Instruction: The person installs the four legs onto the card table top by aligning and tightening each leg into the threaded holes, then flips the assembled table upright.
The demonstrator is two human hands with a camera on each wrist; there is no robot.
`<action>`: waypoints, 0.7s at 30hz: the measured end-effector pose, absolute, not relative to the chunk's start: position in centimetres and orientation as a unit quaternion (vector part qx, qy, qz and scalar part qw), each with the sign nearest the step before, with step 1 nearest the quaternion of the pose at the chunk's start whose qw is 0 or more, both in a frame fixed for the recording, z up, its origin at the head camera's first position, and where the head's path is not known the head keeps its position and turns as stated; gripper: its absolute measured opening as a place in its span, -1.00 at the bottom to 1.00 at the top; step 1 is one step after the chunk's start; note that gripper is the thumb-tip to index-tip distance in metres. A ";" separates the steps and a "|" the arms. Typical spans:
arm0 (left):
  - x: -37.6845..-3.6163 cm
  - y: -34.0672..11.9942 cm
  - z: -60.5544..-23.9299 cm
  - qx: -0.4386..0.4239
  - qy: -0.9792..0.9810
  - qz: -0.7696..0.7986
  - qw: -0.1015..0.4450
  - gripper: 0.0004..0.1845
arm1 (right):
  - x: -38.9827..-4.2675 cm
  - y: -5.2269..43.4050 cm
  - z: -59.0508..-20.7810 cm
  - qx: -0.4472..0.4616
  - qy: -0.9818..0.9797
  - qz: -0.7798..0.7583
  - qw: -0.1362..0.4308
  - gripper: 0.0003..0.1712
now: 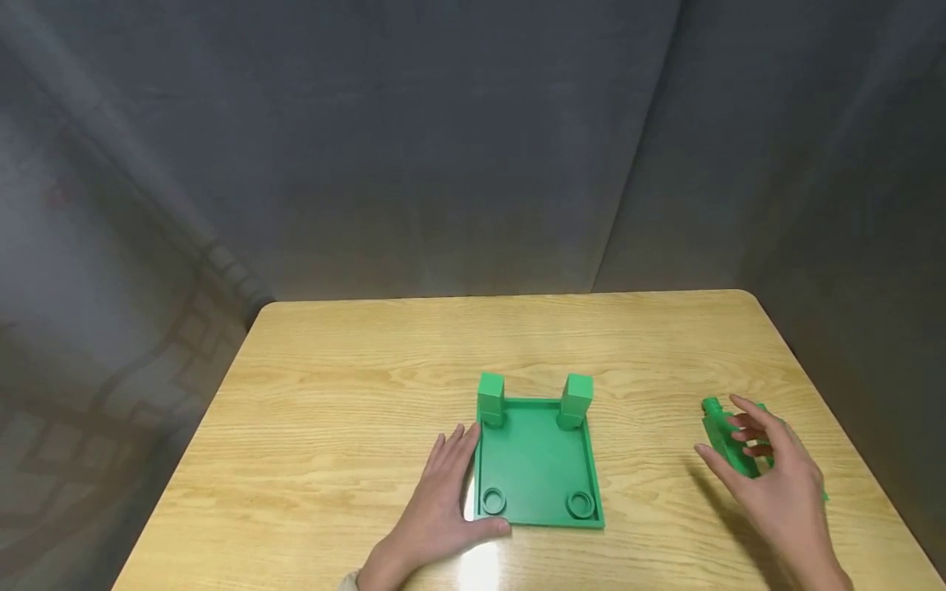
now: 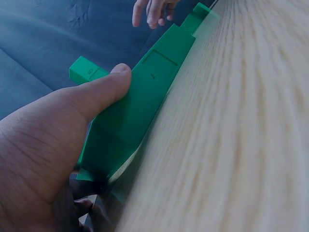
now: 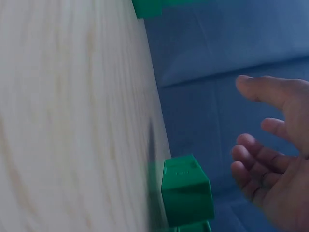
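Observation:
A shallow green tray (image 1: 537, 464) lies on the table, with a green block post (image 1: 491, 399) at its back left corner and another post (image 1: 576, 400) at its back right. Two round sockets (image 1: 580, 505) mark its front corners. My left hand (image 1: 442, 499) rests against the tray's front left corner, fingers straight along the left side and thumb on the front wall. Over on the right, my right hand (image 1: 783, 476) hovers with thumb and fingers spread, gripping nothing. Beneath it lies a green block with a round peg (image 1: 727, 439), partly hidden by the fingers.
The wooden table (image 1: 332, 394) has rounded back corners. More green pieces show behind the right hand, mostly covered by it. Grey cloth (image 1: 443, 164) hangs behind the table and along both sides.

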State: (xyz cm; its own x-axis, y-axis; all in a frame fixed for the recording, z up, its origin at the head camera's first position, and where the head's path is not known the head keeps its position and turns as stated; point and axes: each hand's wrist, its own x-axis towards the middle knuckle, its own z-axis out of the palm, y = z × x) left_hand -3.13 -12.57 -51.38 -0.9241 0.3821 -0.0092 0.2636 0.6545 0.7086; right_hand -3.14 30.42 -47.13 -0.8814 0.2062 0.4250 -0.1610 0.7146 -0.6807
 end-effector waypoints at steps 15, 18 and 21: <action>-3.3 -12.5 -51.3 0.182 0.904 0.375 0.089 0.47 | -2.9 34.1 -46.9 -0.119 -0.943 0.290 0.115 0.10; -3.2 -12.5 -51.3 0.180 0.905 0.375 0.090 0.47 | -2.8 34.3 -46.9 -0.125 -0.946 0.286 0.088 0.14; -3.2 -12.6 -51.3 0.178 0.906 0.374 0.090 0.46 | -2.7 34.4 -47.0 -0.130 -0.950 0.278 0.063 0.21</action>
State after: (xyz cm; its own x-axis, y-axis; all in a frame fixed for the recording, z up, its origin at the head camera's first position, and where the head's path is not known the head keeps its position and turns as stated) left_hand -3.20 -12.58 -51.30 -0.9202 0.3905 -0.0294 0.2559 0.6564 0.7097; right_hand -2.65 34.42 -47.03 -0.9583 0.2818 0.0477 0.2116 0.8117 -0.5444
